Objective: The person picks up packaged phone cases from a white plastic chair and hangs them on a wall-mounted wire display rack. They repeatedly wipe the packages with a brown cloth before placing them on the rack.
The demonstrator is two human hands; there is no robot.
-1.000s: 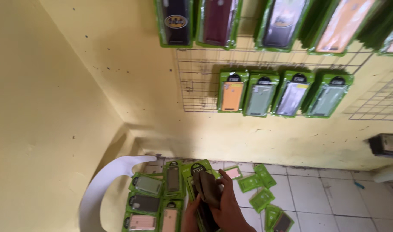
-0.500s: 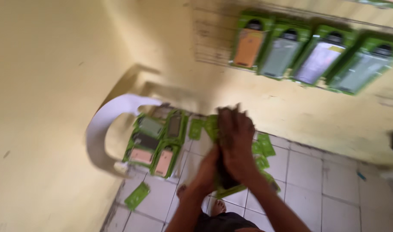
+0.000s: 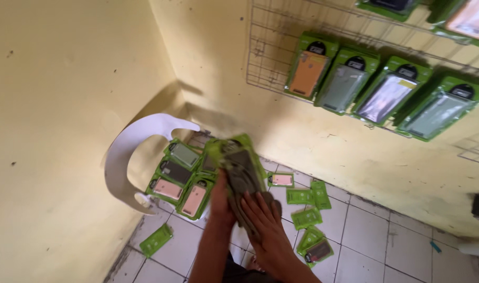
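Observation:
Both my hands are on one green packet with a dark olive phone case, raised in front of me. My left hand grips its lower left side from below. My right hand lies against its lower right part with fingers spread over the dark case. The packet is blurred by motion. Just behind it stands a white plastic chair with several green phone-case packets laid on its seat.
A wire grid on the yellow wall carries several hanging green packets. More green packets lie scattered on the white tiled floor, one near the left wall. The room corner is at left.
The view has swung and moved closer. My hands have lifted the dark-case packet higher, and my right hand has shifted from its top down to its lower right side.

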